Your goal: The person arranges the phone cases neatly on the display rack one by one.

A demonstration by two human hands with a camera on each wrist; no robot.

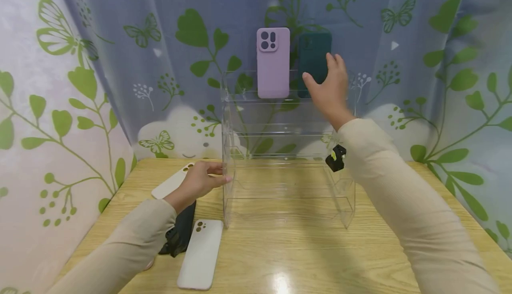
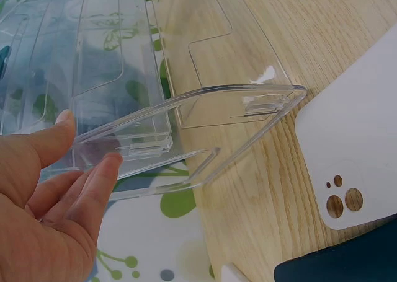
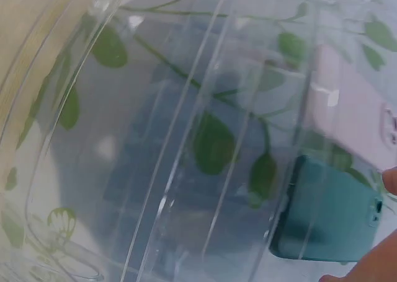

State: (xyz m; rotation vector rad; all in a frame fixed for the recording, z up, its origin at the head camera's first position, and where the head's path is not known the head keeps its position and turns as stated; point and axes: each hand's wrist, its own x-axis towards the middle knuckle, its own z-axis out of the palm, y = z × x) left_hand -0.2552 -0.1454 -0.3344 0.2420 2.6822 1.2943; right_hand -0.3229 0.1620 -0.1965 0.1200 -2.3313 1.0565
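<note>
A clear acrylic tiered display rack (image 1: 286,198) stands on the wooden table. My left hand (image 1: 202,179) pinches its left side panel, with the thumb on one face and the fingers on the other in the left wrist view. Upright on the top tier is a lilac phone case (image 1: 274,74) with camera cutouts. To its right stands a dark green phone case (image 1: 315,49). My right hand (image 1: 332,87) is at the green case, thumb and fingers spread near its two sides and partly covering it. In the right wrist view, only bits of that hand show at the edge.
Left of the rack, a white phone case (image 1: 201,254) lies on the table (image 1: 256,258). Another white case (image 1: 172,183) and a dark case (image 1: 186,225) lie partly behind my left arm. A leaf-patterned curtain (image 1: 192,120) hangs right behind the rack.
</note>
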